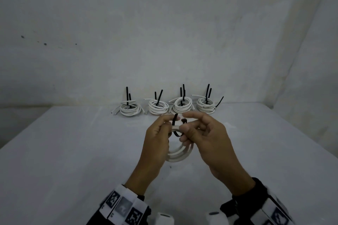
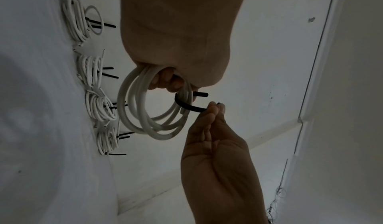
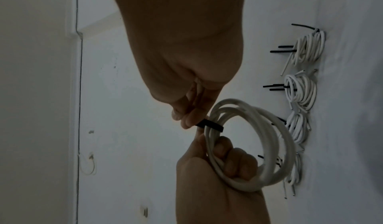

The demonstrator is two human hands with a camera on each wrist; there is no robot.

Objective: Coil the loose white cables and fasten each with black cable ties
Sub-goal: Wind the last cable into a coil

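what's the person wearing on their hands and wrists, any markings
Both hands are bare: no gloves or rings show on the left hand or the right hand. Each wrist carries a white band, the left wrist band and the right wrist band, set with square black-and-white coded markers. Dark sleeves show beneath them. Two white rounded camera housings sit at the bottom edge.

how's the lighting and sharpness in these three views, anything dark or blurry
Head view: dim, even, grey light, no glare; the left hand, right hand and white coil are fairly sharp, while the wrist markers at the bottom edge smear. Left wrist view: the palm is underlit, the black tie still reads. Right wrist view: darkest, hands nearly silhouetted, wide-angle bending at the edges.
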